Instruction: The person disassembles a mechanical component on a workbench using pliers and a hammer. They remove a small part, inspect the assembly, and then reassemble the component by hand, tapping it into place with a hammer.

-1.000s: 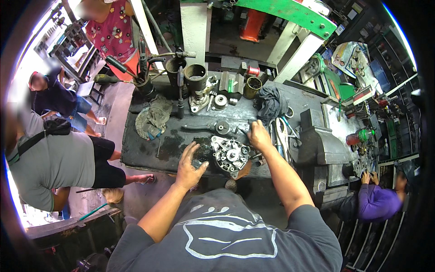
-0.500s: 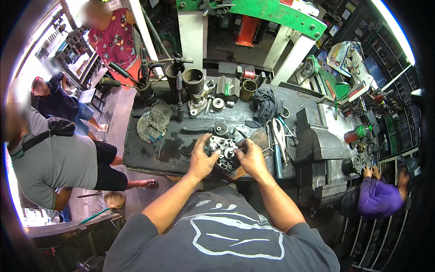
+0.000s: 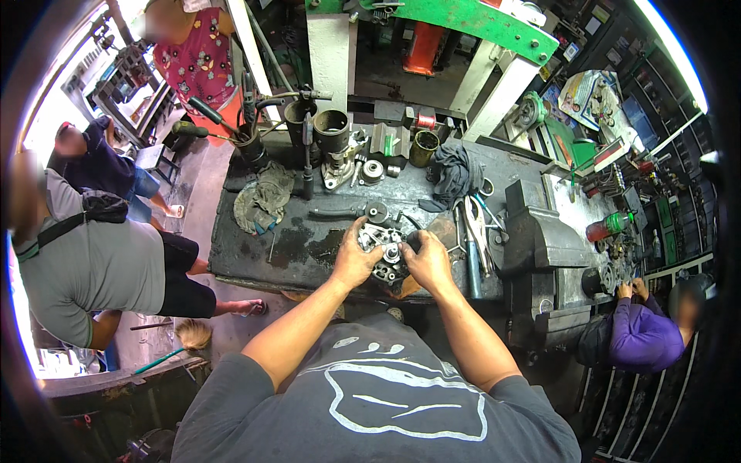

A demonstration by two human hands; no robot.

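A cast metal housing (image 3: pixel 390 269) with several round openings sits at the bench's front edge, between my two hands. My left hand (image 3: pixel 355 258) wraps its left side, the thumb pressed on top. From the other side my right hand (image 3: pixel 429 265) closes in, its thumb and fingertips at a small round silver piece (image 3: pixel 392 251) on the housing. Whether the right fingers grip that piece or only press on it is hard to see. Just beyond lies a dark round part with a handle-like arm (image 3: pixel 376 212).
A grey vise (image 3: pixel 540 231) stands to the right, beside pliers (image 3: pixel 477 231) and a blue-handled tool (image 3: pixel 473 274). Rags (image 3: pixel 264 202), metal cylinders (image 3: pixel 332 135) and a gear-like part (image 3: pixel 372 171) lie farther back. People stand at left; a person in purple (image 3: pixel 644 332) works at right.
My right hand has lowered slightly and its thumb has shifted on the silver piece. The left hand stays around the housing, its thumb moved a little inward. The view has shifted slightly.
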